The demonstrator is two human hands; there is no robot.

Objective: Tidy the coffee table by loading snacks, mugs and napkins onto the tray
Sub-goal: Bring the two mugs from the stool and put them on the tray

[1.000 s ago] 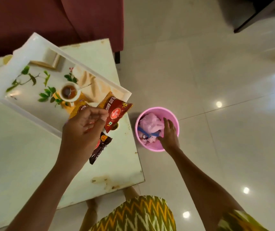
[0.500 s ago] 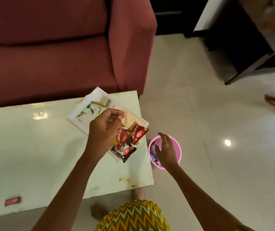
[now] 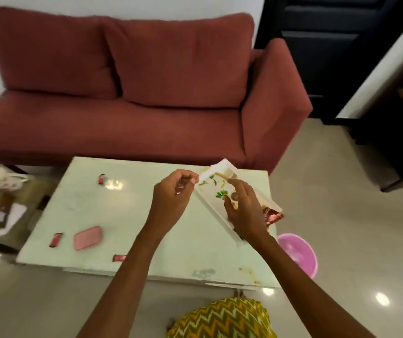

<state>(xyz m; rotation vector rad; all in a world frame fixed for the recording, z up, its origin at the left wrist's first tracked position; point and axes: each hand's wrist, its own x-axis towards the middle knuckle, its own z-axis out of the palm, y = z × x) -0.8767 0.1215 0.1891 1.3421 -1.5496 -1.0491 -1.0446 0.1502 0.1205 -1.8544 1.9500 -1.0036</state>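
A home living room is showing here: a maroon cushioned sofa (image 3: 146, 98) is standing against a white wall (image 3: 97, 6), a low white coffee table (image 3: 127, 211) is sitting before it on glossy floor tiles (image 3: 342, 215), beside a dark door (image 3: 317, 50).

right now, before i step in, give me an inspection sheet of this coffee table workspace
surface: pale glossy coffee table, stained near its front right corner
job's things: white leaf-print tray at far right corner; red snack packet at its near end, small cup inside
clutter: pink flat packet, small red wrappers scattered
grippers: left hand curled, contents unclear; right hand over tray, grip unclear
cables: nothing seen
surroundings: maroon fabric sofa, pink plastic bucket on floor
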